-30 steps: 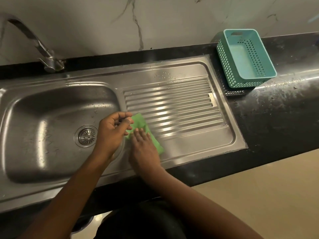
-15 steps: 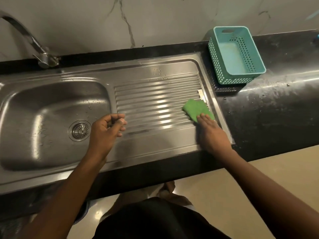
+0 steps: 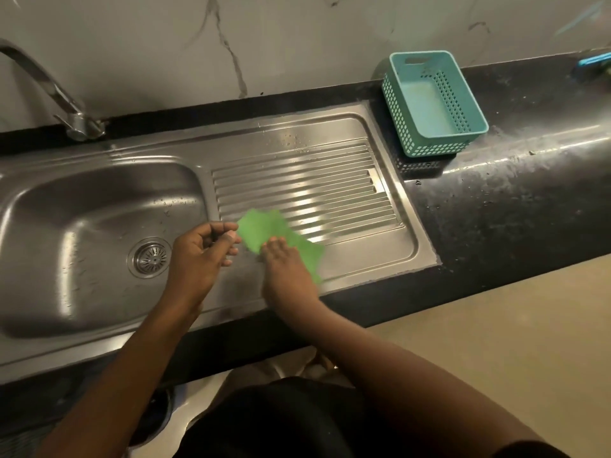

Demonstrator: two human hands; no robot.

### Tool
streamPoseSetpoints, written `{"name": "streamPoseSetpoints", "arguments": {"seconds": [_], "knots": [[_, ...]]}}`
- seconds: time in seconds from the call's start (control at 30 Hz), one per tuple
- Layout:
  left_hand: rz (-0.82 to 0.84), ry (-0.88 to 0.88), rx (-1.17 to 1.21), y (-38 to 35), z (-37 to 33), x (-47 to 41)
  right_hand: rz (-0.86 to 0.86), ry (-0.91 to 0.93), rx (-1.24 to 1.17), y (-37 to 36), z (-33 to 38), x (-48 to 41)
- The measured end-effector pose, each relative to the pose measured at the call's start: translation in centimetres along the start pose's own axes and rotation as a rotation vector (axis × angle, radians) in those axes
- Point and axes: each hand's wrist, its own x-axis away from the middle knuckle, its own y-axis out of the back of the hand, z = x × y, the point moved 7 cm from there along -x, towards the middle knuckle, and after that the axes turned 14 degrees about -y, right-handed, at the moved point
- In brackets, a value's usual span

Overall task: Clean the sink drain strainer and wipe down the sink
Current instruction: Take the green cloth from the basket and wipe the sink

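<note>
Your right hand (image 3: 288, 269) has swept the thin green scouring cloth (image 3: 264, 231) back from the far right end of the ribbed drainboard (image 3: 330, 193) to its left end, near the basin; half a second ago it was by the right rim. That hand lies flat, fingers extended, pressing the cloth down on the steel. Your left hand (image 3: 198, 256) has barely moved: it hovers loosely curled, thumb near the fingertips, over the strip between basin and drainboard, and I cannot tell whether it pinches anything.

The one stainless steel sink (image 3: 82, 206) is smooth and glossy, with scattered water drops. Its single round perforated drain strainer (image 3: 152, 257) sits in the basin floor, just left of your left hand. One curved metal faucet (image 3: 49, 90) stands behind. One teal perforated plastic basket (image 3: 433, 104) rests on the speckled black countertop (image 3: 512, 206).
</note>
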Motion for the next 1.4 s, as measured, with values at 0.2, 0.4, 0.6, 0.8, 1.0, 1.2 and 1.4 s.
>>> {"name": "streamPoseSetpoints", "arguments": {"seconds": [0.2,0.4,0.6,0.8,1.0,1.2,1.4], "knots": [[-0.016,-0.038,0.007,1.3,-0.8,-1.4,0.129,0.325,0.108,-5.6,8.5,2.2],[-0.037,-0.041,0.028,2.2,-0.5,-2.1,0.046,0.273,0.081,-1.3,-2.4,2.4],[-0.023,-0.033,0.016,2.1,-0.4,-2.0,-0.127,-0.238,0.051,8.3,-19.8,1.7],[-0.021,-0.032,0.006,2.8,0.2,-1.6,-0.249,-0.485,-0.002,6.0,-17.9,1.7],[-0.008,-0.022,0.024,2.3,0.5,-1.7,-0.098,-0.157,-0.017,-0.2,-6.2,3.8],[0.003,-0.053,0.054,1.1,-0.5,-2.2,0.221,0.168,-0.131,-4.4,6.1,4.8],[0.013,-0.07,0.069,0.1,-0.9,-2.4,0.025,-0.226,-0.638,4.5,-2.1,1.8]]}}
